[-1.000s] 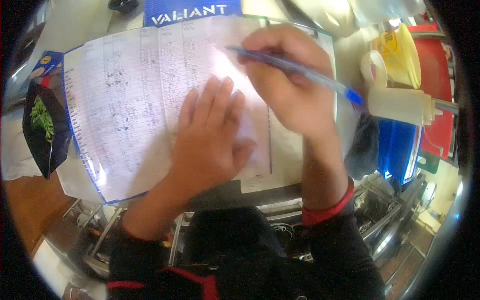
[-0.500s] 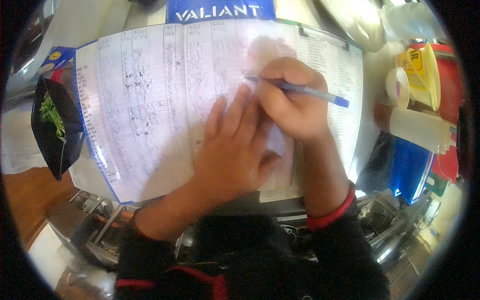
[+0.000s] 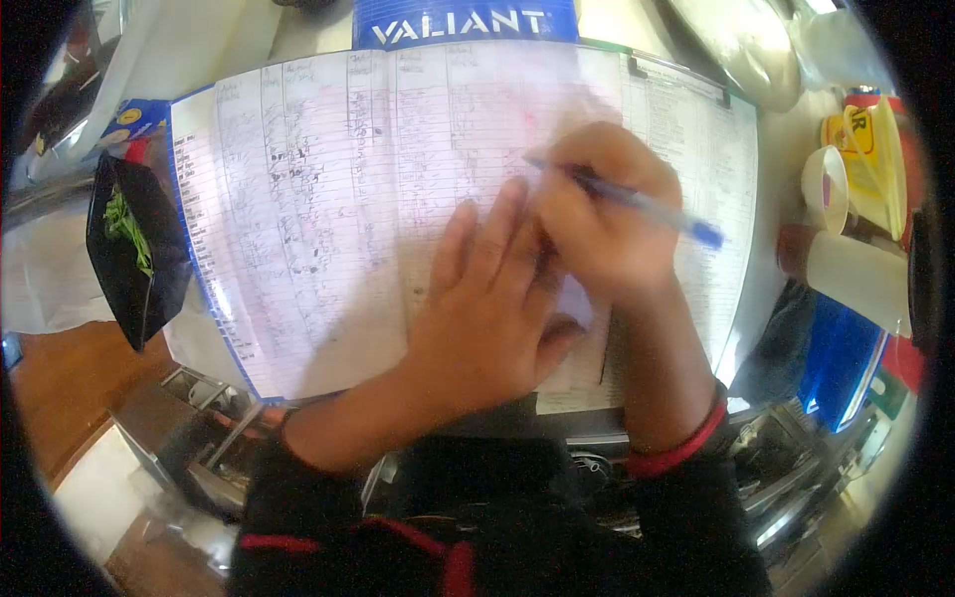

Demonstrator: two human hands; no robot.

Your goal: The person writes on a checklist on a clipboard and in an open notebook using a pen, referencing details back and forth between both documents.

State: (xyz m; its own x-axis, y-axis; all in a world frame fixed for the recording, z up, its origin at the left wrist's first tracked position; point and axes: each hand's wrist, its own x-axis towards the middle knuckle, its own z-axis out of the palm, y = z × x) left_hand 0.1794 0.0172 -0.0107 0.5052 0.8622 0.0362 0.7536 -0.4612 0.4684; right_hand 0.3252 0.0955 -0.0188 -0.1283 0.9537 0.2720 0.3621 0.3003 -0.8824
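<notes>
An open ledger with ruled, handwritten columns lies in front of me, blue along its left edge. My left hand rests flat on its pages, fingers spread and pointing up the sheet. Just right of it, my right hand is closed around a blue pen. The pen's dark tip is near the page, above my left fingertips, and its blue end points right. Whether the tip touches the paper cannot be made out. My right hand looks slightly blurred.
A black dish with green leaves stands left of the ledger. Behind is a blue VALIANT item. At right are a yellow tub, a white cup, a squeeze bottle and a blue box.
My right hand has come down from above the page to beside my left hand, bringing the pen. The whole view has shifted, with the ledger now farther right. My left hand stays on the pages.
</notes>
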